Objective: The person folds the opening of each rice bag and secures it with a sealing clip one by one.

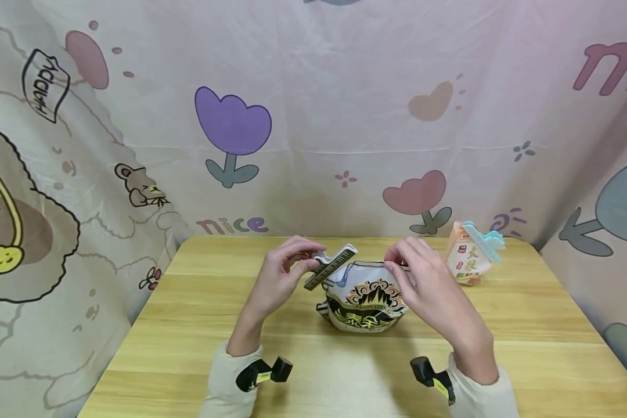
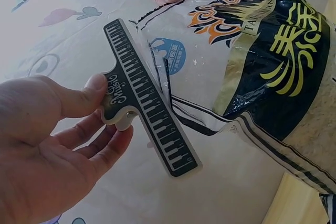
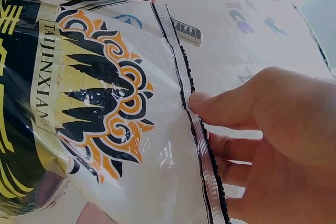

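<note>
A white, black and gold food bag stands on the wooden table, its top edge upward. My right hand pinches that top edge between thumb and fingers, as the right wrist view shows on the bag's striped seam. At the bag's left upper corner my left hand holds a bag clip by its handles. The clip has a long bar printed with black and white piano keys and the word Music. In the left wrist view its bar lies beside the bag's corner; whether it grips the bag I cannot tell.
Behind my right hand stands a small orange and white packet with a light blue clip across its top. A printed cloth hangs behind the wooden table and along its sides.
</note>
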Demonstrator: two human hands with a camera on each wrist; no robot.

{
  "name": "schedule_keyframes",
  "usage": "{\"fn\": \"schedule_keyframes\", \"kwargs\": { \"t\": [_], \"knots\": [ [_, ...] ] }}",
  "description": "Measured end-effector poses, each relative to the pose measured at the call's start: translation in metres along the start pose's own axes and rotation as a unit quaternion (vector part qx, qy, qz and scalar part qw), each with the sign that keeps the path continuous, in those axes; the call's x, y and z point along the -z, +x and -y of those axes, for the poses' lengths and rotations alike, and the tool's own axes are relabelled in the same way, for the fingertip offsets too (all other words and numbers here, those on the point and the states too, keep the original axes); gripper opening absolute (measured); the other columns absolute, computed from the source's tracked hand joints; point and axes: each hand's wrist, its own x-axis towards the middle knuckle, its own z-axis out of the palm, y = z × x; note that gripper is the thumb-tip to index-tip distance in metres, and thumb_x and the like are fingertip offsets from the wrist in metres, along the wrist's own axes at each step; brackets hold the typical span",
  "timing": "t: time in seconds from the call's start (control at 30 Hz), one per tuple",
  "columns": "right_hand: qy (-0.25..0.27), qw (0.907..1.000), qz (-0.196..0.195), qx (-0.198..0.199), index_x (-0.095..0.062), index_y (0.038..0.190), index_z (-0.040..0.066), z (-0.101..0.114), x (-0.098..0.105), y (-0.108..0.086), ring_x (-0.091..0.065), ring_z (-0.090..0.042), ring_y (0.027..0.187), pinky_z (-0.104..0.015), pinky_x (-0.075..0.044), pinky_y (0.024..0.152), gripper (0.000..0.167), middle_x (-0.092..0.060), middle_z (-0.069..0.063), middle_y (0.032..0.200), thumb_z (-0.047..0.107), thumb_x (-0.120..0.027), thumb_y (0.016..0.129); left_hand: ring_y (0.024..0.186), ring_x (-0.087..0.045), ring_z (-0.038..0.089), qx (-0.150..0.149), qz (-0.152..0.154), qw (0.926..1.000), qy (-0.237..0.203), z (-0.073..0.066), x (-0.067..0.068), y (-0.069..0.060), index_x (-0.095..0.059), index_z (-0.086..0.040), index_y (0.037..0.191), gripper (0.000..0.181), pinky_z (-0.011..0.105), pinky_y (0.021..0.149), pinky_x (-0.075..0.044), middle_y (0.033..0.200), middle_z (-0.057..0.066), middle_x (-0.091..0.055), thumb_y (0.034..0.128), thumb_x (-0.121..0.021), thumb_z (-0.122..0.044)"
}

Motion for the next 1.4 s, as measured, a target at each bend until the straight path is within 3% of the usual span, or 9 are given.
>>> {"fn": "schedule_keyframes", "kwargs": {
  "t": [0.2, 0.4, 0.6, 0.97, 1.4],
  "knots": [
    [-0.002, 1.0000, 0.002, -0.003, -0.062, 0.096, 0.012, 0.001, 0.001, 0.000, -0.049, -0.009, 0.082, -0.026, -0.044, 0.068, 0.017, -0.058, 0.005, 0.093, -0.002, -0.070, 0.093, 0.097, -0.063, 0.023, -0.012, 0.002, 0.9999, 0.006, -0.001, -0.002, 0.000, -0.072, 0.005, 0.113, 0.023, 0.033, 0.091, -0.055, 0.107, 0.012, -0.068, 0.0910, -0.070, 0.007],
    [-0.006, 1.0000, 0.002, -0.002, -0.062, 0.096, 0.012, 0.001, -0.001, 0.000, -0.050, -0.009, 0.082, -0.026, -0.044, 0.068, 0.017, -0.058, 0.004, 0.093, -0.003, -0.070, 0.093, 0.093, -0.063, 0.022, -0.028, -0.016, 0.9995, -0.001, 0.001, -0.004, -0.001, -0.073, 0.006, 0.111, 0.022, 0.030, 0.088, -0.056, 0.099, 0.012, -0.066, 0.0885, -0.072, 0.008],
    [-0.005, 1.0000, -0.004, 0.003, -0.061, 0.095, 0.012, 0.001, -0.002, 0.001, -0.049, -0.009, 0.081, -0.025, -0.044, 0.067, 0.018, -0.058, 0.005, 0.092, -0.004, -0.069, 0.093, 0.086, -0.059, 0.022, -0.043, -0.026, 0.9987, -0.005, 0.001, -0.006, 0.000, -0.074, 0.008, 0.108, 0.022, 0.023, 0.079, -0.054, 0.095, 0.012, -0.065, 0.0867, -0.073, 0.010],
    [-0.006, 1.0000, -0.004, -0.004, -0.061, 0.096, 0.011, 0.002, -0.001, 0.000, -0.049, -0.010, 0.082, -0.025, -0.044, 0.067, 0.017, -0.058, 0.004, 0.092, -0.004, -0.069, 0.093, 0.079, -0.057, 0.020, -0.060, -0.048, 0.9970, 0.008, -0.002, -0.010, 0.000, -0.077, 0.003, 0.101, 0.018, 0.021, 0.067, -0.050, 0.089, 0.009, -0.067, 0.0847, -0.075, 0.009],
    [-0.005, 1.0000, -0.004, -0.006, -0.061, 0.095, 0.011, 0.004, -0.004, 0.001, -0.049, -0.010, 0.081, -0.025, -0.044, 0.066, 0.017, -0.057, 0.003, 0.091, -0.004, -0.070, 0.093, 0.076, -0.059, 0.019, -0.068, -0.052, 0.9963, 0.012, 0.000, -0.021, 0.000, -0.078, 0.003, 0.099, 0.016, 0.023, 0.068, -0.053, 0.085, 0.008, -0.066, 0.0834, -0.077, 0.007]
  ]
}}
